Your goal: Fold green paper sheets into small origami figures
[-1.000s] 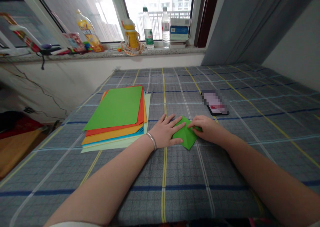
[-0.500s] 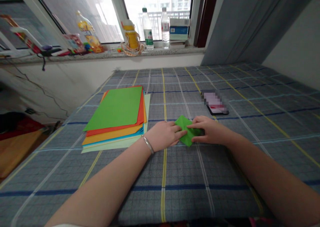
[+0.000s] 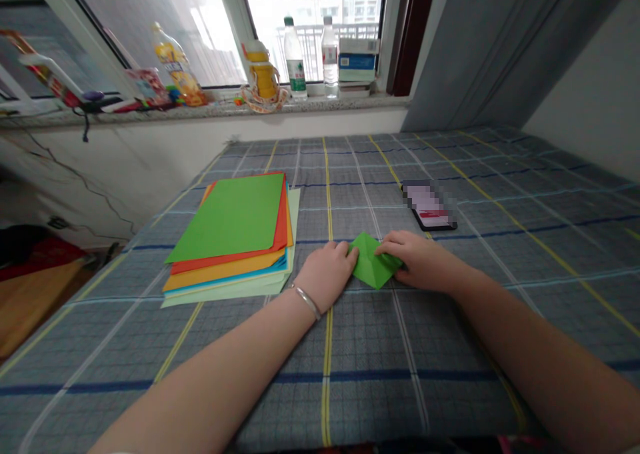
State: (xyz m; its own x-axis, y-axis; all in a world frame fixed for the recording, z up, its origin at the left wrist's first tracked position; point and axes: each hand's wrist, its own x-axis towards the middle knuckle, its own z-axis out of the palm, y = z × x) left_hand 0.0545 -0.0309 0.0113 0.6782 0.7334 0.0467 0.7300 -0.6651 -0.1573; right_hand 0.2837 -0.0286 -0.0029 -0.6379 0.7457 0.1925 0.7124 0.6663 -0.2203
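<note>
A small folded piece of green paper (image 3: 371,262) lies between my hands on the checked cloth (image 3: 370,347), its creases showing in a diamond shape. My left hand (image 3: 327,271), with a silver bangle at the wrist, has its fingers curled at the paper's left corner and pinches it there. From the right, my right hand (image 3: 417,259) grips the opposite corner between thumb and fingers. Part of that corner is hidden under the fingers.
To the left lies a stack of coloured paper sheets (image 3: 235,214), green on top. A phone (image 3: 430,206) with a blurred screen rests beyond my right hand. Bottles, including a green-capped one (image 3: 295,61), and a yellow cup (image 3: 263,74) line the windowsill.
My left hand has drawn back from the middle of the green paper to its left corner, with its fingers more curled. My right hand has barely shifted along the right side.
</note>
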